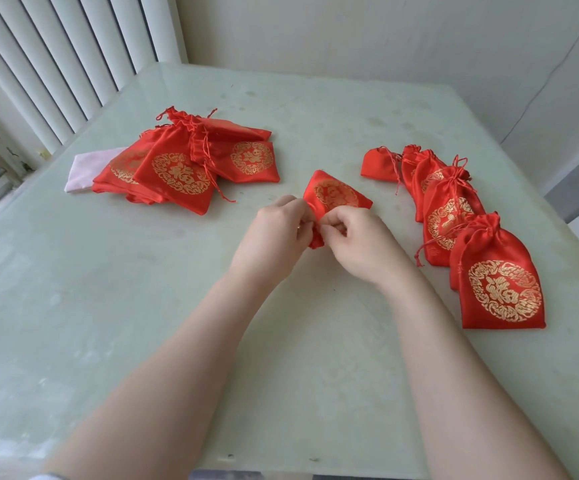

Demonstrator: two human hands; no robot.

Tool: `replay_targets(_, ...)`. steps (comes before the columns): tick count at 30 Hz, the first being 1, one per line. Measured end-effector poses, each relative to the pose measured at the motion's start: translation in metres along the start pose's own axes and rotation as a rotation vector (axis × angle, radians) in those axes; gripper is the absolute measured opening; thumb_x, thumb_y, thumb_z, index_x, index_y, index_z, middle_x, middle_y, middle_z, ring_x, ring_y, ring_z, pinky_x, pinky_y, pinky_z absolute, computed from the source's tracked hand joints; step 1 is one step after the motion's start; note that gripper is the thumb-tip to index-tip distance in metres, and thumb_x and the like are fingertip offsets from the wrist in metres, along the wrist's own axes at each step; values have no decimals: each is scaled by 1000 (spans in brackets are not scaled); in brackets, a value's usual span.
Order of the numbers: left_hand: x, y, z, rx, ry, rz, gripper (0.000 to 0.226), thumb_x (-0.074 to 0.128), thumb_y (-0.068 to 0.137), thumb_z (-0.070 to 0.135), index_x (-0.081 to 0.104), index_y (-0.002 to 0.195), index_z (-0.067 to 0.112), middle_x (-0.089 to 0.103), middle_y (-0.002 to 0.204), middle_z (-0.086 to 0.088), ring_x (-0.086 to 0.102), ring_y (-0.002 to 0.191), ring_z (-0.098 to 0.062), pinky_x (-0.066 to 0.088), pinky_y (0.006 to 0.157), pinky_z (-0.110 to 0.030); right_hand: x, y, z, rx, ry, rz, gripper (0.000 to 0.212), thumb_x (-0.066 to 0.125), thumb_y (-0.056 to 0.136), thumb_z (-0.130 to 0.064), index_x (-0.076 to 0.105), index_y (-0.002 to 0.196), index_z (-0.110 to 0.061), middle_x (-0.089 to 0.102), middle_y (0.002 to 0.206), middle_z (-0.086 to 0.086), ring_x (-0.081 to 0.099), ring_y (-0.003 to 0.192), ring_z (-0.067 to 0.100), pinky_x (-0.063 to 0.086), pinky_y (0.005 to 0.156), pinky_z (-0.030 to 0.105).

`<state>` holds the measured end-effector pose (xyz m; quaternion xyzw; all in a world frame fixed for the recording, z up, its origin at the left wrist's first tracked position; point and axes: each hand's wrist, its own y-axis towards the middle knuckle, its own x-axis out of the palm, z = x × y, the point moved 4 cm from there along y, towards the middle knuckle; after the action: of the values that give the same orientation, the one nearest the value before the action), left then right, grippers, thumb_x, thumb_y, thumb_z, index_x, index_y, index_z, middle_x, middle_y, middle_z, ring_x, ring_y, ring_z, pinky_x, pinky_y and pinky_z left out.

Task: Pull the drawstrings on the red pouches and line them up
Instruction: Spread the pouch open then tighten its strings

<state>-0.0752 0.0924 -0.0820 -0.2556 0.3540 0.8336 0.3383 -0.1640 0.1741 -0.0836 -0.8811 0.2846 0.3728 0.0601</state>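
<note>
A red satin pouch (336,195) with a gold round emblem lies in the middle of the table, its mouth toward me. My left hand (274,233) and my right hand (361,244) both pinch the gathered mouth of this pouch, fingers curled; the drawstrings are hidden between them. A loose pile of several flat red pouches (191,164) sits at the back left. Along the right side runs a row of several cinched pouches (454,209), overlapping, the nearest one (503,285) largest in view.
The pale green table (142,306) carries a folded pink cloth (87,168) under the left pile. White vertical blinds (56,64) hang at the back left, a white wall stands behind. The table's right edge lies close beside the row.
</note>
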Motion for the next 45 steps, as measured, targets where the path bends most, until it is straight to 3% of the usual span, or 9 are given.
replay_targets(5, -1, -3, 6, 56, -37, 89, 21, 47, 82, 16, 64, 89, 7, 64, 95, -7, 65, 73, -30, 54, 64, -43, -5, -4, -1, 165, 568, -150, 32, 45, 92, -2, 59, 66, -16, 58, 51, -13, 47, 52, -3, 33, 55, 10)
replay_targets(11, -8, -4, 13, 126, -223, 89, 14, 48, 86, 24, 61, 89, 18, 60, 94, 4, 67, 74, -20, 55, 65, -39, -7, -2, 6, 294, 852, -117, 26, 42, 90, -3, 51, 68, -14, 43, 49, -8, 28, 53, 10, 15, 51, 25)
replay_targets(14, -7, -4, 15, 192, -206, 51, 27, 52, 86, 27, 65, 86, 3, 64, 96, -3, 66, 74, -20, 56, 63, -37, -8, -1, 8, 310, 861, -87, 26, 44, 89, -4, 52, 66, -14, 43, 49, -7, 29, 52, 9, 16, 50, 24)
replay_targets(19, -5, -4, 9, 169, -211, 76, 31, 56, 82, 35, 63, 81, 4, 57, 91, 6, 67, 70, -18, 55, 61, -31, -9, -2, 9, 317, 779, -42, 25, 51, 87, -3, 57, 65, -14, 48, 46, -8, 33, 52, 9, 17, 51, 25)
replay_targets(24, -2, -4, 6, 160, -115, 35, 14, 52, 85, 18, 58, 80, 7, 59, 87, 0, 64, 69, -23, 52, 57, -34, -10, -1, 9, 295, 793, -54, 28, 44, 87, 5, 56, 68, -12, 41, 44, -8, 28, 45, 6, 16, 46, 19)
replay_targets(30, -11, 3, -5, 24, 59, 139, 17, 47, 79, 19, 59, 77, 7, 60, 81, -3, 58, 70, -30, 48, 60, -43, -21, 4, 6, 282, 818, 229, 36, 33, 79, 12, 50, 68, -17, 32, 35, -17, 24, 32, 0, 17, 37, 14)
replay_targets(38, -20, 5, -11, -134, 139, 219, 11, 53, 88, 13, 59, 83, 6, 61, 87, -8, 56, 79, -32, 43, 64, -38, -5, 4, -5, 236, 893, 183, 36, 34, 82, 11, 43, 63, -18, 31, 37, -16, 22, 35, 0, 17, 37, 13)
replay_targets(42, -23, 4, -16, -260, -13, 166, 12, 50, 91, 15, 56, 82, 9, 64, 84, -7, 61, 72, -19, 43, 65, -32, -5, 5, -6, 194, 828, 155, 34, 34, 82, 10, 51, 69, -16, 34, 38, -15, 26, 36, 1, 20, 39, 12)
replay_targets(45, -16, 3, -7, -372, -445, 66, 21, 41, 95, 13, 45, 74, 15, 64, 69, -4, 62, 68, -16, 47, 74, -32, -15, -2, -7, 91, 713, 89, 27, 37, 89, 9, 57, 96, -7, 52, 50, -15, 47, 41, -4, 34, 45, 7)
